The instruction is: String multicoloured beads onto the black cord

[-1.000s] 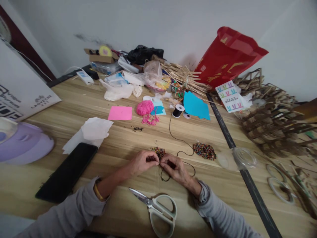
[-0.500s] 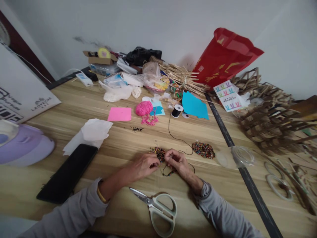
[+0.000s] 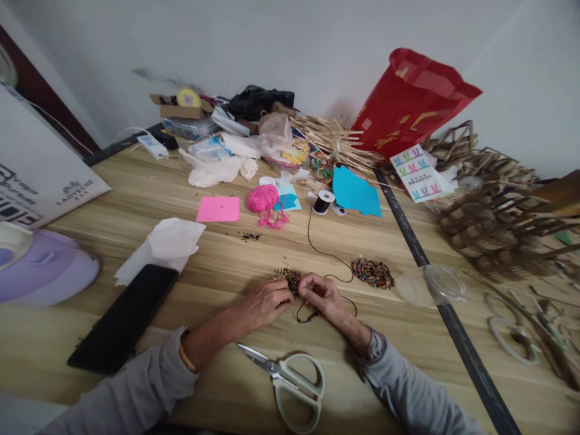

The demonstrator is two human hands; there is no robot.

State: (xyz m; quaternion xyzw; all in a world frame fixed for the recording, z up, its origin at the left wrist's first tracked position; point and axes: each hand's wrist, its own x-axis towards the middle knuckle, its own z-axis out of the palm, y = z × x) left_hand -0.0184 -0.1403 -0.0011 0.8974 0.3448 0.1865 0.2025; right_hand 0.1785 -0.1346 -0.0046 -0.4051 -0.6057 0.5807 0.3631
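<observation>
Small multicoloured beads [image 3: 288, 277] lie in a loose pile on the wooden table. At the pile's near left edge is my left hand [image 3: 267, 302], its fingers drawn together; whatever lies between the fingertips is too small to make out. My right hand [image 3: 322, 297] is pinched beside the pile, at the black cord [image 3: 356, 307], which loops below it with a few beads [image 3: 309, 317] threaded on. The cord runs back to a black spool [image 3: 323, 202]. Strung beads [image 3: 373, 273] lie coiled to the right.
White-handled scissors [image 3: 296, 383] lie slightly open near the front edge. A black phone [image 3: 124, 317] and white paper [image 3: 174, 241] are on the left. Pink yarn [image 3: 263, 198] and blue sheets [image 3: 357, 192] sit farther back. Woven baskets [image 3: 493, 229] stand at the right.
My right hand has shifted very slightly left, towards the bead pile. My left hand stays almost in the same place.
</observation>
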